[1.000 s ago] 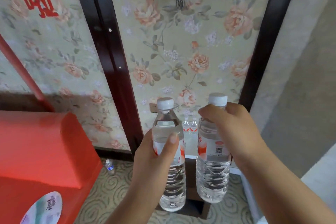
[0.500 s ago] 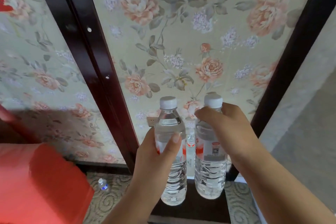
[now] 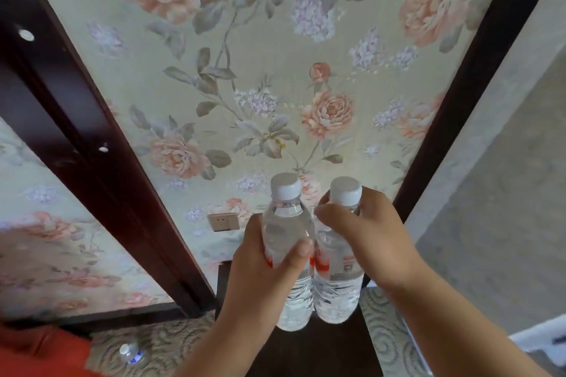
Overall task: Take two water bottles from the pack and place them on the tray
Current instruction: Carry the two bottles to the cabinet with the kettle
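I hold two clear water bottles with white caps and red-white labels, upright and side by side, touching. My left hand (image 3: 269, 272) wraps the middle of the left bottle (image 3: 286, 223). My right hand (image 3: 364, 239) grips the right bottle (image 3: 338, 294) from above, around its shoulder just under the cap. Both bottles hang in the air above a dark wooden surface (image 3: 306, 346) close to the wall. No pack and no tray can be seen.
Floral wallpaper (image 3: 260, 86) fills the view, framed by dark wooden posts at left (image 3: 92, 147) and right (image 3: 453, 131). A wall socket (image 3: 223, 221) sits low. A small bottle (image 3: 131, 353) lies on the patterned carpet beside a red object (image 3: 36, 349).
The view has closed in on the wall and tilted down. Both hands have brought the bottles closer together, until they touch, and lower in front of the dark surface.
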The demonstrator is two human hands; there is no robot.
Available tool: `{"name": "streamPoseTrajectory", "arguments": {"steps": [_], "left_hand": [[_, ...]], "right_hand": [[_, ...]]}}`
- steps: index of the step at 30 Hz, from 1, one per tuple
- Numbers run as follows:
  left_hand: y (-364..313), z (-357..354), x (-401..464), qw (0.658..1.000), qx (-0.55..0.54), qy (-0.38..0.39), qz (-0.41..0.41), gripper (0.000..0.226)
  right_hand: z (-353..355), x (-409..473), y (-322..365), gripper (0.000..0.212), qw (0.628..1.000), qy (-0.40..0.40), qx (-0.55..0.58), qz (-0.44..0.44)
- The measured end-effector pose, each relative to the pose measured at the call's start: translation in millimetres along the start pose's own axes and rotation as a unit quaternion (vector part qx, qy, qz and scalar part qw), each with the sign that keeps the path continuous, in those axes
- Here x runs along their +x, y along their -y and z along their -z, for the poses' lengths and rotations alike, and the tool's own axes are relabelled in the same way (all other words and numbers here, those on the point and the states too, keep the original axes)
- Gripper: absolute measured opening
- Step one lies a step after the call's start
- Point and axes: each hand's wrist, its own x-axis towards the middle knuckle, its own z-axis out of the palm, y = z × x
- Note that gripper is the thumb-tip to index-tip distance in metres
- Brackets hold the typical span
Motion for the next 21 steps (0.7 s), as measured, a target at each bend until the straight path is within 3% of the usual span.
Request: {"name": "streamPoseTrajectory", "arguments": {"steps": [7,11,21], "left_hand": [[61.6,-4.0,20.5,0.997,0.027,0.067,0.026,0.063],[121.7,-11.8,18.2,0.992,0.031,0.098,0.066,0.067],[336.3,-48.7,-14.2,0.986,0.039,0.103,0.126,0.083]], "right_hand": [[-3.4,15.3,-76.2,0.008,0.998,0.044,0.042,0.004],[-14.4,12.7,-142.6,0.018,0.995,0.066,0.075,-0.002],[-66.3,-31.9,-372.2,0.014,0.990,0.021,0.115,-0.079]]}}
